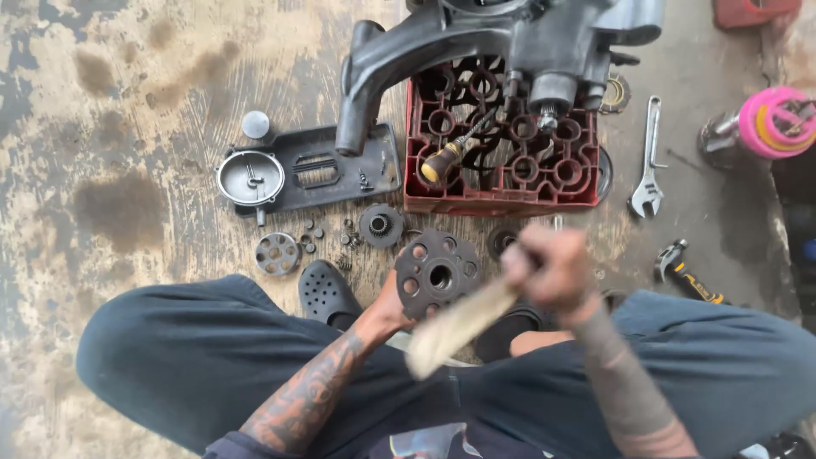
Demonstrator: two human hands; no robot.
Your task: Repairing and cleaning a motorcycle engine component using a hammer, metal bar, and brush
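My left hand (393, 308) holds up a dark round metal disc (438, 274) with several holes and a centre bore, gripping it from below. My right hand (548, 265) is closed on a pale brush or rag-like tool (459, 327), blurred with motion, just right of the disc. Both hands sit above my lap; I am seated on the floor in dark trousers.
A red plastic crate (501, 144) holds a large grey engine casing (476, 42) and a wooden-handled screwdriver (446, 157). A flat cover plate with round lid (297, 170), a small gear (380, 224), a holed disc (278, 252), an adjustable wrench (648, 161) and a black sandal (327, 293) lie around.
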